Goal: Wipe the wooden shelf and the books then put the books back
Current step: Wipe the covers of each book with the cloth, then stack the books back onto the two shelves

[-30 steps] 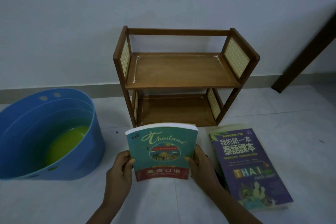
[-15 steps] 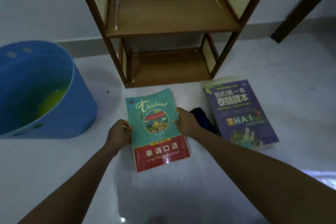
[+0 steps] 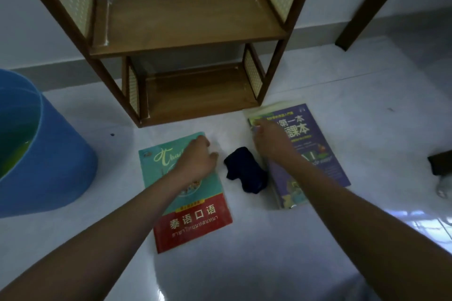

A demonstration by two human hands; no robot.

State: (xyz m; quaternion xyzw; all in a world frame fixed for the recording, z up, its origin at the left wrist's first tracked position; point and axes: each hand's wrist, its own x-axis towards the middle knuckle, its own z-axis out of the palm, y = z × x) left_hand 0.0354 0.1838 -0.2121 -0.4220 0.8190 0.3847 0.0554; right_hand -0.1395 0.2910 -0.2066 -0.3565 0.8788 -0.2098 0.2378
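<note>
The empty wooden shelf [image 3: 190, 19] stands on the floor against the wall. In front of it a teal and red book [image 3: 193, 222] lies flat, with my left hand [image 3: 197, 160] above its upper part, fingers loosely bent and holding nothing. To its right lies a purple book [image 3: 320, 154]. My right hand [image 3: 270, 142] reaches across it, and the fingertips touch its upper left corner. A dark blue cloth [image 3: 244, 173] is crumpled on the floor between the two books, and neither hand touches it.
A blue basin [image 3: 49, 166] with yellow-green liquid stands at the left, close to the teal book. A dark wooden leg [image 3: 367, 5] slants at the upper right. A small dark object [image 3: 440, 164] lies at the right edge. The floor is white and glossy.
The teal book went from upright in both hands to flat on the floor. Both hands let go of it; my right hand moved over to the purple book, uncovering the cloth.
</note>
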